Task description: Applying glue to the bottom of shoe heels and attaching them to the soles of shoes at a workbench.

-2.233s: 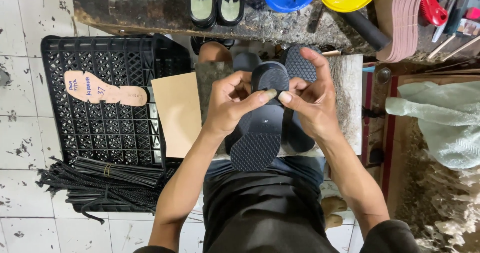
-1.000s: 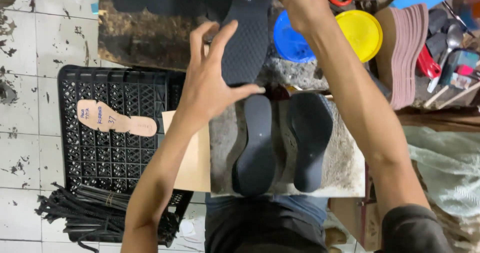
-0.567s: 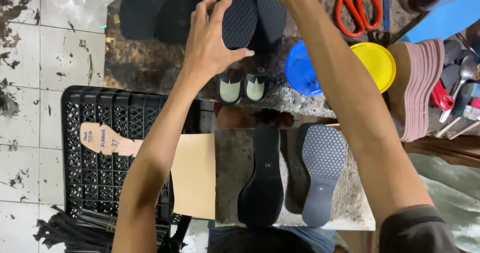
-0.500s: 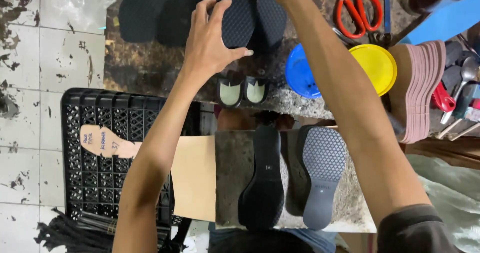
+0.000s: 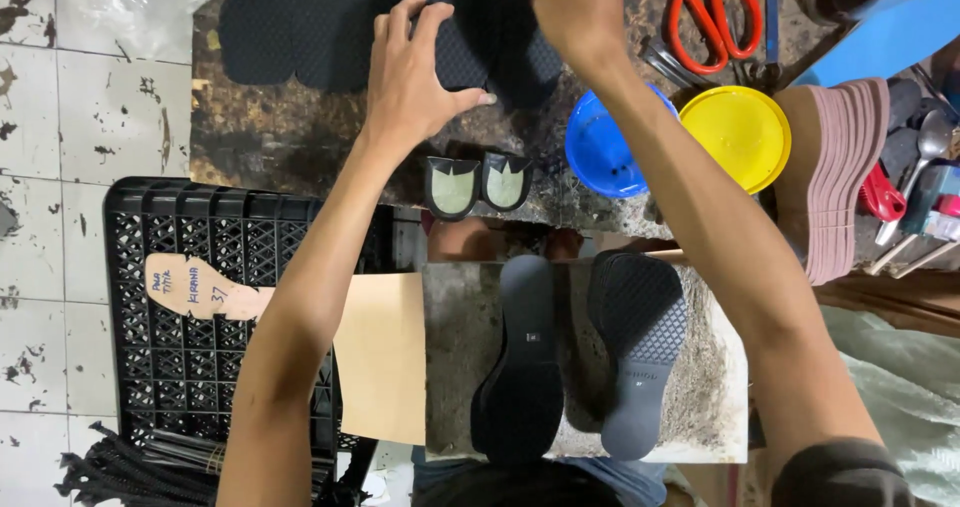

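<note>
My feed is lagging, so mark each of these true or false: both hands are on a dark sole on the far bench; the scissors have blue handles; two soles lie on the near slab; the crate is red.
1. Both hands, left hand and right hand, touch the dark sole: true.
2. The scissors have blue handles: false, red.
3. Two soles lie on the slab: true.
4. The crate is red: false, black.

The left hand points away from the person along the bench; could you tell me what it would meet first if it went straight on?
The left hand already touches a dark sole; that comes first, though depth is unclear.
</note>
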